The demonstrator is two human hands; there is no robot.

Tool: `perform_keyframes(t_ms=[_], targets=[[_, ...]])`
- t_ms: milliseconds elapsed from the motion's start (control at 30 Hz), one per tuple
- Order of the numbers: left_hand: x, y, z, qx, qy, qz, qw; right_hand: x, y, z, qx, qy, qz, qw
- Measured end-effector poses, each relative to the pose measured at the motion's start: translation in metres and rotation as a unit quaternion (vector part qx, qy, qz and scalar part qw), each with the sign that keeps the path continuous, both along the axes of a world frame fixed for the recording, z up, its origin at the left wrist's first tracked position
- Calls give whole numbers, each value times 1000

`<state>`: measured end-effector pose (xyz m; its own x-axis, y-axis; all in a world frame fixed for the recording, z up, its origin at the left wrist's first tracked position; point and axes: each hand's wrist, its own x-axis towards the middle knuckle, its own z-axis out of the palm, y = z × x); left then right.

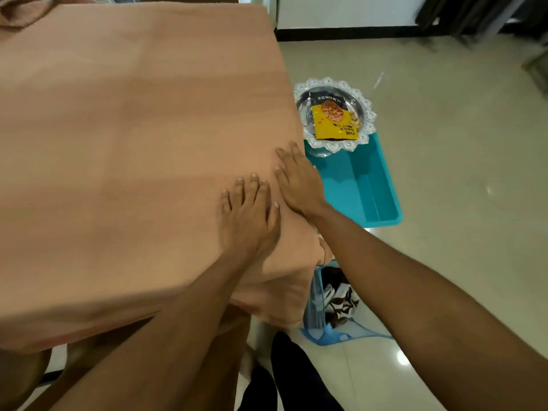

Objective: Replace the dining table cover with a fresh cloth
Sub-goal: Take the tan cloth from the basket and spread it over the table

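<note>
A peach-coloured cloth [124, 137] covers the whole dining table and hangs over its near and right edges. It bunches into folds at the near right corner, and a wrinkled lump shows at the far left corner. My left hand [247, 215] lies flat, palm down, on the cloth near the right edge. My right hand [298, 180] presses flat on the cloth just beside it, right at the table's right edge, fingers together. Neither hand holds anything.
On the tiled floor to the right stands a teal plastic bin [373, 188]. A silver ornate tray [367, 109] with a yellow packet of nuts rests on its far end. A blue mesh basket [315, 310] with dark patterned fabric sits below the near right corner.
</note>
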<state>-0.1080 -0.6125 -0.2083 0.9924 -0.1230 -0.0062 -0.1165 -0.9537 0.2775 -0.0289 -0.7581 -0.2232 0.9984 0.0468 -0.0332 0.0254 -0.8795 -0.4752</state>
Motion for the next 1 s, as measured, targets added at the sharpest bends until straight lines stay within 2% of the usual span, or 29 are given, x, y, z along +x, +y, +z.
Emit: perform_keyframes(t_ms=[67, 100, 167, 267, 367, 500, 633, 767, 833, 900, 933, 967, 1000], targets=[[-19, -6, 8, -32, -15, -55, 998, -22, -4, 1, 122, 11, -47, 991], [-34, -10, 10, -35, -29, -96, 994, -37, -8, 0, 205, 31, -97, 973], [-64, -16, 10, -31, -41, -162, 985, -73, -23, -12, 342, 76, -216, 912], [-93, -23, 5, -9, 3, -169, 986, -127, -53, -44, 416, 133, -310, 845], [-97, -29, 5, 46, 56, -170, 983, -160, -79, -71, 471, 189, -296, 810], [-93, -34, 8, 94, 89, -177, 976, -171, -96, -74, 486, 261, -262, 792], [-89, -36, 12, 85, 105, -171, 976, -170, -94, -67, 473, 319, -256, 780], [-85, -41, 18, 41, 107, -135, 984, -165, -91, -69, 421, 324, -257, 807], [-83, -44, 21, 24, 102, -111, 988, -160, -88, -75, 450, 333, -253, 789], [-81, -47, 22, 15, 104, -98, 990, -156, -85, -77, 511, 338, -263, 745], [-81, -48, 22, 11, 111, -95, 989, -155, -85, -76, 519, 338, -272, 737], [-82, -48, 21, 9, 123, -97, 988, -154, -85, -80, 515, 340, -281, 735], [-84, -48, 19, 14, 138, -104, 985, -155, -86, -82, 485, 331, -294, 754]])
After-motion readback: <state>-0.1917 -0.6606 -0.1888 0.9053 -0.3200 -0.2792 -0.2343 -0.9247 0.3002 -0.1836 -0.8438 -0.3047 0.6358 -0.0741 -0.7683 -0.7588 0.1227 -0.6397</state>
